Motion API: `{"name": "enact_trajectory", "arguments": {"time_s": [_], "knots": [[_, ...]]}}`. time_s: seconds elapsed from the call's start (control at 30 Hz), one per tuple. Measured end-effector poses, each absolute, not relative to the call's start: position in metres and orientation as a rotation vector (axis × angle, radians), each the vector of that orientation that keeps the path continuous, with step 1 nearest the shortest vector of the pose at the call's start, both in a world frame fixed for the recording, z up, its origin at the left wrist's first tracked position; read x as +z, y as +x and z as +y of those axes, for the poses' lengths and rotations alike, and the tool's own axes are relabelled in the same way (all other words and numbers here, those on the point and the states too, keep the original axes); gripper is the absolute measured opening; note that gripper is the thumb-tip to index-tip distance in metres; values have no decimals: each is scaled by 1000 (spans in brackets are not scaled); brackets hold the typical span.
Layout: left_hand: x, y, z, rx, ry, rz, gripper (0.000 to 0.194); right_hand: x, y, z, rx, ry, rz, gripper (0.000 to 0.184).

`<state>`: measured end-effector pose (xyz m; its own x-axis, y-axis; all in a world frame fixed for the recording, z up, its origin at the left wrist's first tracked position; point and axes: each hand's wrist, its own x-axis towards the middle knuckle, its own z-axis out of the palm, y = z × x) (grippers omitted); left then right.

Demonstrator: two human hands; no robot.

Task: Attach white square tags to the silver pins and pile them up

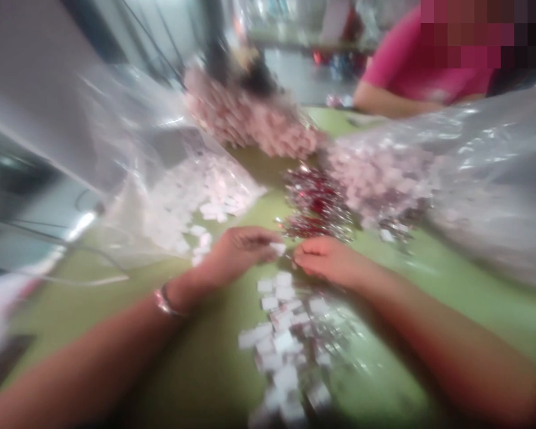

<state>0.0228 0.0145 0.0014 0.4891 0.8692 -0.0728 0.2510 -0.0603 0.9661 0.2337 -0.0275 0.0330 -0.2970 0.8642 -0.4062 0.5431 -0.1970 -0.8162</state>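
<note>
Pinched in the fingertips of my left hand (241, 247) is a small white tag-like piece (277, 248). My right hand (324, 257) is closed in a pinch just to the right of it; a thin, shiny bit shows at its fingertips, too blurred to name. Straight beyond both hands lies a heap of red and silver shiny pieces (317, 202). On the near side, loose white tag-like pieces (283, 342) are spread over the green tabletop (196, 363), with thin shiny bits (339, 328) to their right.
At left, a clear plastic bag (134, 196) spills more white pieces. Pale pink bundles (254, 119) lie at the back, and another pink pile (379, 179) is beside a large clear bag (495, 179) on the right. A person in a pink top (397, 59) is across the table.
</note>
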Motion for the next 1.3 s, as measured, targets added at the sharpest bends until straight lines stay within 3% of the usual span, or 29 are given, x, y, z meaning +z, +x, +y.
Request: {"name": "enact_trajectory", "arguments": {"time_s": [0.13, 0.43, 0.6, 0.77, 0.93, 1.07, 1.3], "knots": [[5, 24, 11, 688, 1769, 935, 19, 36, 231, -28, 1625, -1686, -1605, 17], [-5, 37, 0, 654, 1581, 972, 20, 26, 220, -31, 1085, -1690, -1953, 21], [29, 11, 23, 509, 1991, 1003, 31, 15, 231, -26, 828, -1548, -2152, 21], [63, -41, 54, 63, 2398, 1405, 20, 21, 239, -28, 1039, -1423, -2372, 23], [49, -46, 62, -61, 2456, 1478, 19, 43, 248, -28, 1231, -1449, -2550, 25], [33, -48, 65, -161, 2539, 1486, 11, 51, 264, -19, 931, -1551, -2555, 23], [24, -56, 69, -209, 2579, 1520, 14, 27, 263, -10, 176, -1869, -2372, 20]]}}
